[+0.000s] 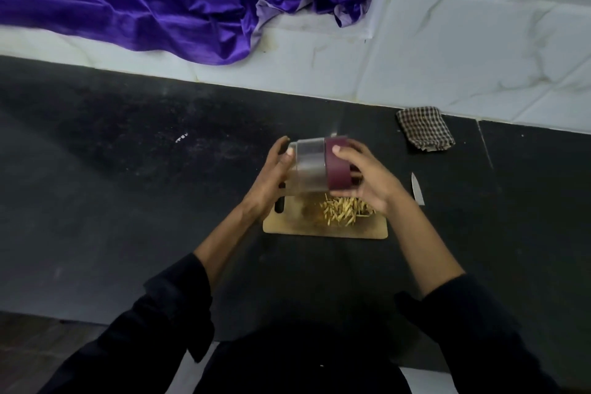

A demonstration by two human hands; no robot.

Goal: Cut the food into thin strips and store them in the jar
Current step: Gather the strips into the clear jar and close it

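Here both hands hold the jar [309, 167] on its side in the air above the wooden cutting board [324, 229]. The left hand [271, 179] cups the clear base end with fingers curled round it, while the right hand [361, 179] grips the maroon lid [335, 166]. Below, a heap of thin pale food strips [347, 210] lies on the board, which sits on the dark bench [128, 201]. A knife [417, 189] lies just right of the board; a checked cloth [424, 129] rests near the wall.
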